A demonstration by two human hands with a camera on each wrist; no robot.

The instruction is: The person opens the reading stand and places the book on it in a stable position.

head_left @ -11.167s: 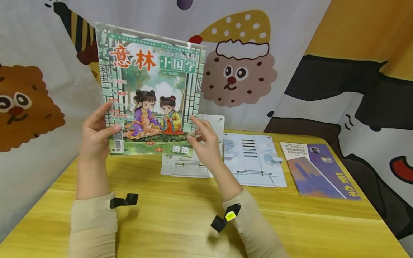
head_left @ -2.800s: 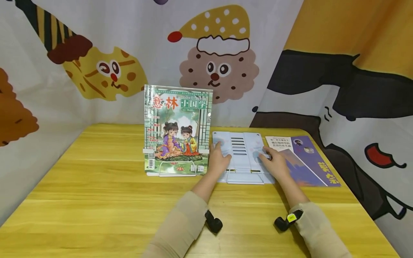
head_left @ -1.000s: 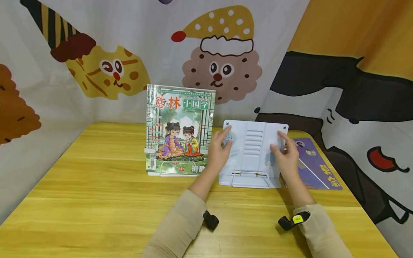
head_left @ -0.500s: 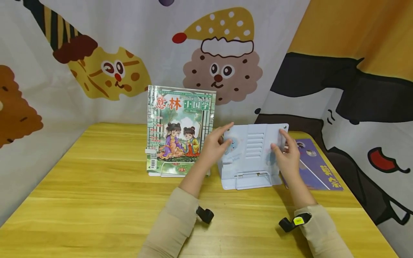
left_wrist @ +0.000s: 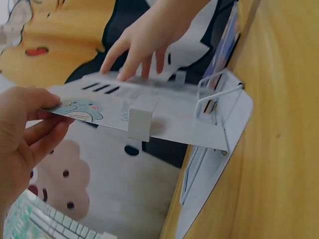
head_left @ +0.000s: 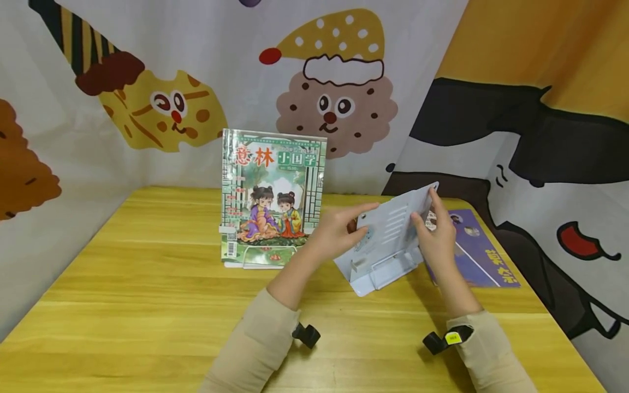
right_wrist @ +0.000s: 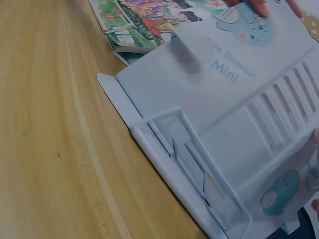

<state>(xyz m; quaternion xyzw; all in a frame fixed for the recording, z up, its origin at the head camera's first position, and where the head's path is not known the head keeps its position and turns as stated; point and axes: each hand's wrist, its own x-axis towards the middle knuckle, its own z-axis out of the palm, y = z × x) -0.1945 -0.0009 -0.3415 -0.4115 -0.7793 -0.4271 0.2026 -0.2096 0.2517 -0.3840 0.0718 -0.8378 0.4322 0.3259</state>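
A pale blue book stand (head_left: 393, 232) with cartoon dinosaurs, a row of slots and a wire page rest is held by both hands, its back panel raised and turned at an angle. My left hand (head_left: 339, 232) pinches the panel's left edge, thumb in front and fingers behind, as the left wrist view shows near the printed dinosaur (left_wrist: 82, 109). On the opposite edge my right hand (head_left: 437, 234) grips the panel between thumb and fingers. The stand's base (right_wrist: 169, 169) is at the tabletop in the right wrist view.
Left of the hands, a green magazine (head_left: 272, 196) leans upright on another stand, close by my left forearm. A purple book (head_left: 484, 256) lies flat behind and right of my right hand. A printed curtain (head_left: 196, 33) hangs behind the wooden table (head_left: 147, 305).
The stand's panel, squarely facing the head camera a second ago, has swung so its left side comes nearer. My left hand has moved right and slightly lower with that edge.
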